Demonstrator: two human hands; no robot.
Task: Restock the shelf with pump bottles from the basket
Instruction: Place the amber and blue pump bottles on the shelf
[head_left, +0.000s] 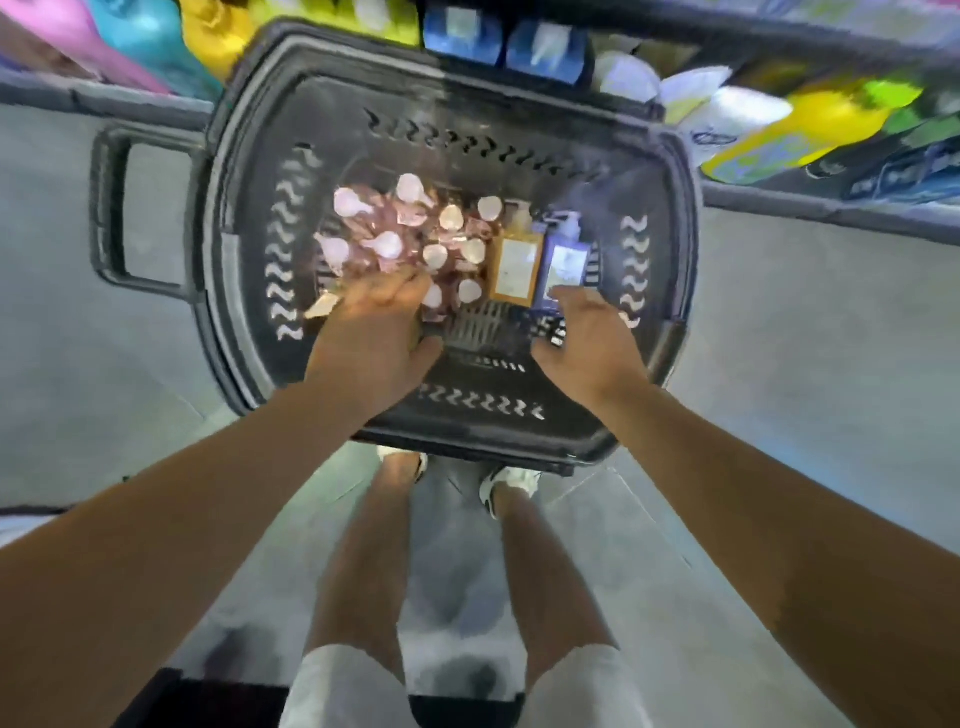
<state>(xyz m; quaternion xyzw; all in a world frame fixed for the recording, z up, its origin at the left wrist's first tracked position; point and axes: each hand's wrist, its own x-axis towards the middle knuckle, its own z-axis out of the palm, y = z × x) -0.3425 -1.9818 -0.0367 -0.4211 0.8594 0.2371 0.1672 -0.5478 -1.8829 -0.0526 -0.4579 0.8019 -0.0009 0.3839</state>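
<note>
A dark plastic basket (249, 218) stands on the floor below me. Inside it stand several pink pump bottles (410, 228) with white pump heads, packed on the left. An amber bottle (515, 267) and a purple pump bottle (563, 262) lie side by side on the right. My left hand (374, 332) reaches down over the near pink bottles, fingers curled onto their tops; whether it grips one I cannot tell. My right hand (587, 343) hovers over the lower end of the purple bottle, fingers spread, touching or just above it.
A low shelf (831, 208) runs along the top with yellow (789, 124), blue (467, 31), pink and teal (150, 36) containers. The basket's handle (109, 208) sticks out left. My legs and white shoes (509, 483) stand against the basket's near side on grey floor.
</note>
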